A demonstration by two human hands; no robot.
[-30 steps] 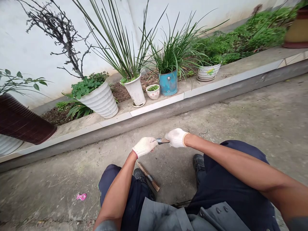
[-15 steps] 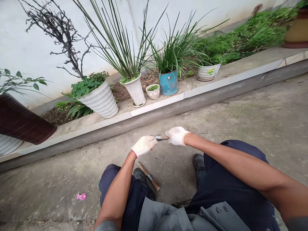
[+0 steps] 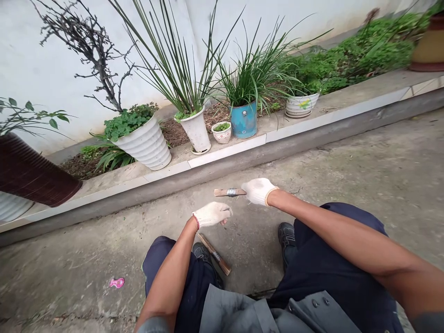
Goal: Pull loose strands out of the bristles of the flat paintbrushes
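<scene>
My right hand [image 3: 259, 191], in a white knit glove, is closed on the right end of a short wooden stick [image 3: 221, 192] with silvery wire wound round its middle. The stick points left, roughly level, above the concrete. Below and left of it is my left hand [image 3: 211, 214], also gloved, apart from the stick; its fingers are loosely bent and nothing shows in them. A second wooden stick [image 3: 205, 241], also bound with wire at its middle, lies slanted by my left shoe [image 3: 201, 251].
A low tiled ledge [image 3: 227, 156] runs across in front of me. On it stand a ribbed white pot [image 3: 149, 145], a tall white pot [image 3: 196, 132], a small pot [image 3: 222, 135] and a blue pot [image 3: 243, 121]. A pink object [image 3: 117, 282] lies on the concrete ground [image 3: 79, 263].
My left hand has let go of the stick's left end and moved down, away from it. My right hand keeps the stick and has shifted slightly up and right.
</scene>
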